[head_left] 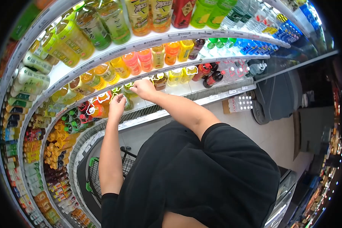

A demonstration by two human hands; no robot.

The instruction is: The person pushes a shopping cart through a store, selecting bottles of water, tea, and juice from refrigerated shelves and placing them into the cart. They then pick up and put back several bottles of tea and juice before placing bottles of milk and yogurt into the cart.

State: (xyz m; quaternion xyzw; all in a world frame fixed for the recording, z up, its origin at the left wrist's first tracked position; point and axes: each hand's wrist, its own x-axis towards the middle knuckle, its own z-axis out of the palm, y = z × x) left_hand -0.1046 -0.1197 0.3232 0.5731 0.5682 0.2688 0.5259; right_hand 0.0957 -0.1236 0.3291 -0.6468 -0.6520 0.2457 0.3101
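Observation:
Over the lowest shelf, my left hand [118, 104] is closed, its fingertips bunched beside large bottles with carry loops. A little to the right, my right hand [144, 89] is also closed, fingers curled in toward the left. Between and just below the two hands stands a green-labelled bottle [128, 103], partly covered by them. What either hand pinches, if anything, is too small to make out. Left of my left hand are orange drink bottles [98, 109] with white loops. A dark brown tea bottle [160, 81] stands right of my right hand.
Curved shelves [152, 41] of bottled drinks rise in front and wrap round to the left. Low at my left is a black wire shopping cart [96, 173] with green corners. A shrink-wrapped bottle pack [240, 103] and a dark grey bin-like object [274, 97] are on the floor at right.

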